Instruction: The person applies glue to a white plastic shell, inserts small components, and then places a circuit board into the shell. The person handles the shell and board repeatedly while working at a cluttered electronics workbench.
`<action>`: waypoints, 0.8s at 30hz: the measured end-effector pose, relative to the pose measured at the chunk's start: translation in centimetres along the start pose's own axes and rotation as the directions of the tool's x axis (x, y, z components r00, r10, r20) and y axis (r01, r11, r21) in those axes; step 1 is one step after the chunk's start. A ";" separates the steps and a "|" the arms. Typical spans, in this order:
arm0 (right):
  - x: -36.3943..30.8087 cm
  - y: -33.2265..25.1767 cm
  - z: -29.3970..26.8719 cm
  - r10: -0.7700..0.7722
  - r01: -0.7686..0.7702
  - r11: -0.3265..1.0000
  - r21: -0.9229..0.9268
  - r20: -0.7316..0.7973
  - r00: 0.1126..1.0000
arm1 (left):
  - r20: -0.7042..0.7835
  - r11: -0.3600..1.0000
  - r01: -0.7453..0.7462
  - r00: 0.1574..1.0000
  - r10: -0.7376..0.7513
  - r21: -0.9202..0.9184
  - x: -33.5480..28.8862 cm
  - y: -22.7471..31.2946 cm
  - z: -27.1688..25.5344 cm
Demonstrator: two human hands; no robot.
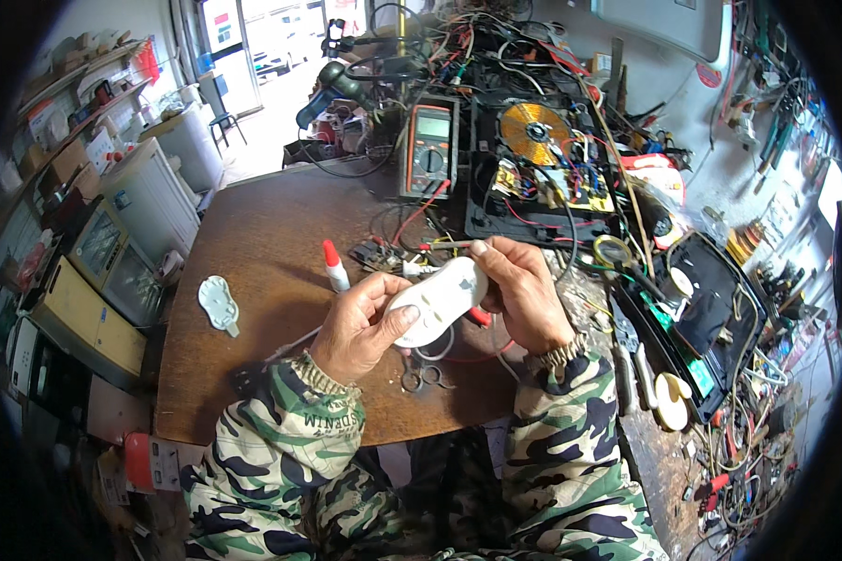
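Above the wooden table I hold a white, rounded oval plastic shell (437, 304) with small openings in its face. My left hand (360, 323) closes on its lower left end, the thumb on top. My right hand (524, 290) grips the upper right end; a thin dark rod (454, 245) shows at its thumb, and I cannot tell whether it is held. Left on the table lies a separate pale shell (218, 304), its hollow side up. Close to my left fingers stands a white bottle with a red cap (335, 266). Scissors (426, 377) lie below the held shell.
A multimeter (430, 150) lies at the table's far side, beside an opened induction cooker with a copper coil (533, 134). Tangled wires pile up behind them. An open black casing (711, 309) and loose tools crowd the right. Cabinets (150, 196) line the left wall.
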State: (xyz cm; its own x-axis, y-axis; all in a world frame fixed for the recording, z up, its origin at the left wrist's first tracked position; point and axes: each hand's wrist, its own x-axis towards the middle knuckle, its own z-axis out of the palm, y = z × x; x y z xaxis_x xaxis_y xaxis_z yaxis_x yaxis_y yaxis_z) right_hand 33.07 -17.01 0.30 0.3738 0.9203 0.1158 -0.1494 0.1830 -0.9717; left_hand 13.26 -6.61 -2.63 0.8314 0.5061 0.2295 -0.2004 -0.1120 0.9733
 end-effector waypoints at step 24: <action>3.8 5.5 1.7 -0.103 0.107 0.994 -0.034 0.097 0.990 | -0.090 0.977 0.181 0.977 -0.192 -0.117 0.3 -0.7 -0.1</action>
State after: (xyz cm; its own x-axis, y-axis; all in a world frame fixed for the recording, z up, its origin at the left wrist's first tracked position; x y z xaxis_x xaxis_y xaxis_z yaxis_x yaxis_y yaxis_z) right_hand 32.09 -11.94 -4.27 0.2964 0.9257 0.2348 -0.0772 0.2683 -0.9602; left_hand 13.57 -6.29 -3.23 0.8041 0.5934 0.0371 -0.1060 0.0818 0.9910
